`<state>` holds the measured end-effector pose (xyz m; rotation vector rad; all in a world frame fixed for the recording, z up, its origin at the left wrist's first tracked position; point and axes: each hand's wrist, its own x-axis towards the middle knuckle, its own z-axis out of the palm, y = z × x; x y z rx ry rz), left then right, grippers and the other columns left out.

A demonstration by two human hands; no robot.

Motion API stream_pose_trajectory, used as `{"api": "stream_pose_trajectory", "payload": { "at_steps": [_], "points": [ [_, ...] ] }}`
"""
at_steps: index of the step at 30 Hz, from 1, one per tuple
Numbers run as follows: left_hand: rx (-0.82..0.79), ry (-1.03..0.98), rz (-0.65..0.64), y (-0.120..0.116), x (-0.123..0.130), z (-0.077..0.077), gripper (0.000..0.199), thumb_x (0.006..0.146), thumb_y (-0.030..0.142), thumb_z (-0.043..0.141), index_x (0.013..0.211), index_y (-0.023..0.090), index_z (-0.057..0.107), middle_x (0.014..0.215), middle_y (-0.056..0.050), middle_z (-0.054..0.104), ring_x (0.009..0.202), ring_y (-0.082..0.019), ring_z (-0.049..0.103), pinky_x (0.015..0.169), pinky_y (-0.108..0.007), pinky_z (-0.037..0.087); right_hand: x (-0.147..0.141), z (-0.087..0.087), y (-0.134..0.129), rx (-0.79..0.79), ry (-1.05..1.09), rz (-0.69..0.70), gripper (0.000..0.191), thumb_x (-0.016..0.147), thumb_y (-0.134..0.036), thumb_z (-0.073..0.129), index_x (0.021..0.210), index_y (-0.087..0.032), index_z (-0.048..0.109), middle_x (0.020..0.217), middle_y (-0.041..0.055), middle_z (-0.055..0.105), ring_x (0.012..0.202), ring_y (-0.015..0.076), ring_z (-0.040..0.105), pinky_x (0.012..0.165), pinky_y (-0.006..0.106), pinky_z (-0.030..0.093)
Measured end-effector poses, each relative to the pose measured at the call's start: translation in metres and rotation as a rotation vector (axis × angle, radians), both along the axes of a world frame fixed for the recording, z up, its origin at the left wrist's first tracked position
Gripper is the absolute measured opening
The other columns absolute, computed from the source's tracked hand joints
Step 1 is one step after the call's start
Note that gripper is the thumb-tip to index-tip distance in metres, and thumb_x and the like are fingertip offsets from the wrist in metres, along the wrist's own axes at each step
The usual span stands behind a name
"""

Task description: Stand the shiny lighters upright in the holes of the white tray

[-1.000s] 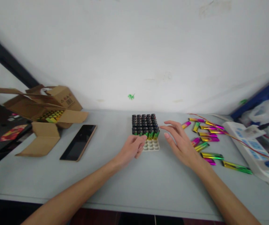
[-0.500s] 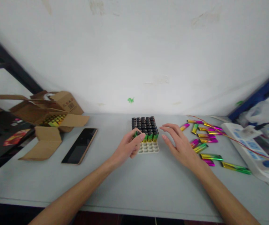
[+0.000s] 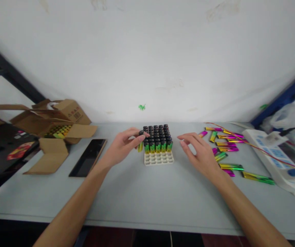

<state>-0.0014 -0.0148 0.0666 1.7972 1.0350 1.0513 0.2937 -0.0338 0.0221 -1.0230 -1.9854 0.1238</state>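
My left hand [image 3: 125,144] pinches a battery [image 3: 140,145] with a black top and a yellow-green body, just left of a white tray [image 3: 158,159]. Rows of upright batteries [image 3: 157,146], black on top and green-yellow below, fill the tray's back part. Its front rows of round hollows hold nothing. To the right of the tray, my right hand [image 3: 197,152] hovers with thumb and fingers apart, holding nothing. Beyond it lie scattered shiny wrappers or cells [image 3: 231,166] in green-yellow and purple-yellow.
A dark phone [image 3: 87,158] lies at the left. Behind it stands an open cardboard box [image 3: 71,115] with more batteries inside. A white power strip [image 3: 278,163] sits at the right edge, and a thin red-yellow wire [image 3: 259,149] crosses to it. A wall rises behind the table.
My left hand has moved left and slightly up with the battery, from over the tray to its left side, uncovering the front batteries and hollows. My right hand has barely moved.
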Motion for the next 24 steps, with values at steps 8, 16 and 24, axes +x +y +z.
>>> {"api": "stream_pose_trajectory", "payload": {
  "at_steps": [8, 16, 24],
  "points": [
    [0.171, 0.364, -0.047, -0.009, -0.006, 0.003, 0.025, 0.09, 0.038, 0.073, 0.105, 0.019, 0.08, 0.102, -0.008, 0.079, 0.085, -0.019, 0.074, 0.084, -0.033, 0.065, 0.004, -0.001, 0.002, -0.056, -0.019, -0.034, 0.022, 0.107, -0.029, 0.048, 0.119, -0.023, 0.066, 0.106, 0.0087, 0.07, 0.086, 0.0215, 0.07, 0.086, 0.038, 0.058],
    [0.256, 0.563, -0.109, -0.01, -0.003, -0.003, 0.022, 0.096, 0.03, 0.065, 0.109, 0.02, 0.079, 0.101, -0.007, 0.074, 0.08, -0.016, 0.072, 0.082, -0.029, 0.062, 0.009, 0.005, 0.001, -0.007, -0.03, -0.022, 0.02, 0.107, -0.024, 0.049, 0.11, -0.022, 0.068, 0.093, 0.0054, 0.072, 0.08, 0.0197, 0.069, 0.082, 0.034, 0.055],
    [0.258, 0.556, -0.123, -0.009, -0.007, -0.005, 0.023, 0.096, 0.029, 0.065, 0.111, 0.021, 0.08, 0.097, -0.006, 0.072, 0.081, -0.016, 0.07, 0.079, -0.029, 0.062, 0.023, 0.01, 0.005, 0.009, -0.05, -0.118, 0.022, 0.106, -0.03, 0.049, 0.106, -0.021, 0.069, 0.088, 0.0051, 0.074, 0.076, 0.0199, 0.071, 0.077, 0.034, 0.056]
  ]
}}
